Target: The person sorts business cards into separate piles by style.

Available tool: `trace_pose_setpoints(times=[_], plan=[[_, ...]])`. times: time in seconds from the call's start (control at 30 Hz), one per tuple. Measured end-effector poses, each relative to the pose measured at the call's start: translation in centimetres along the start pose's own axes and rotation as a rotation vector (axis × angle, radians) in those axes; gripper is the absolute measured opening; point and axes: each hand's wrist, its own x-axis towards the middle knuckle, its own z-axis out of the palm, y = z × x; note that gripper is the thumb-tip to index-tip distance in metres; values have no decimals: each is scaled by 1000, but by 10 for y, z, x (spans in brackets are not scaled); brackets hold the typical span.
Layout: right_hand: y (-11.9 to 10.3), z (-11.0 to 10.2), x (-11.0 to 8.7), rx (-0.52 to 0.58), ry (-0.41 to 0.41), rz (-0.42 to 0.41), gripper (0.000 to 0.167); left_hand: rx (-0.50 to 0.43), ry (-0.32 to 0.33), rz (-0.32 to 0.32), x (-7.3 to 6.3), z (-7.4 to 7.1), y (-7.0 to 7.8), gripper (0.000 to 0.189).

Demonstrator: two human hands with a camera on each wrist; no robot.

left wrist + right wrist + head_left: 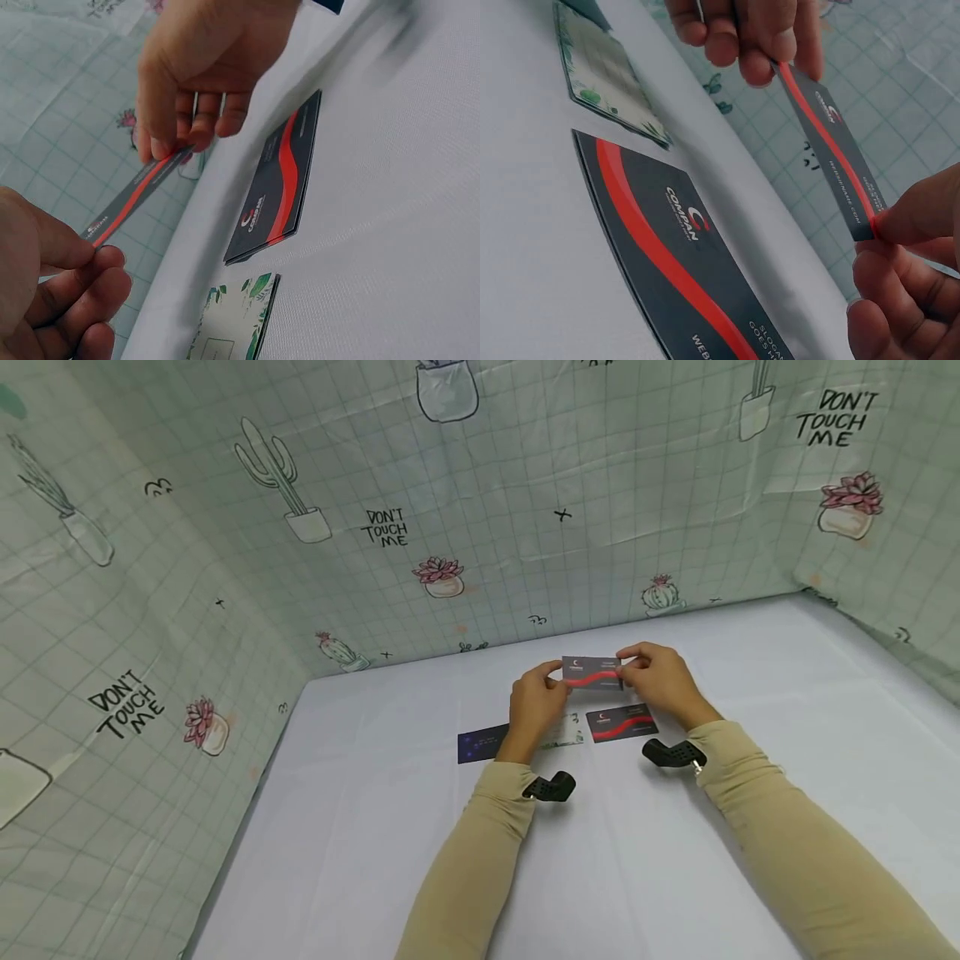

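Between both hands, raised above the table, is a dark grey business card [592, 672] with a red wavy stripe. My left hand [534, 706] pinches its left end, and my right hand [660, 681] pinches the right end between thumb and fingers. Below it on the table lies a small stack of matching business cards [667, 232], printed with a red wave and a company logo. Left of that stack sits a pile of white cards with green leaves [232, 319]. A dark blue card [482, 744] lies farther left, partly hidden by my left wrist.
The white-covered table [360, 827] reaches back to a cloth wall [517, 560] printed with a grid and potted plants. More of this cloth stands at the left and right. A black wrist camera mount [551, 787] sits on the left wrist, another [671, 753] on the right.
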Motion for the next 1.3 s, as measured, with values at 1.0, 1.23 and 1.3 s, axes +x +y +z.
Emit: trace_pose_setpoints(times=[1.0,1.23,1.3], plan=[[-15,-20,-37,-24,-20,3,31,-88,-19,76,-37,3,-1,37],[-12,-26,-47,-16,-27,2,31,-95,-59,105,-42,4,-1,37],[-12,-28,-49,-15,-28,1,31,-97,-76,110,-44,4,0,37]])
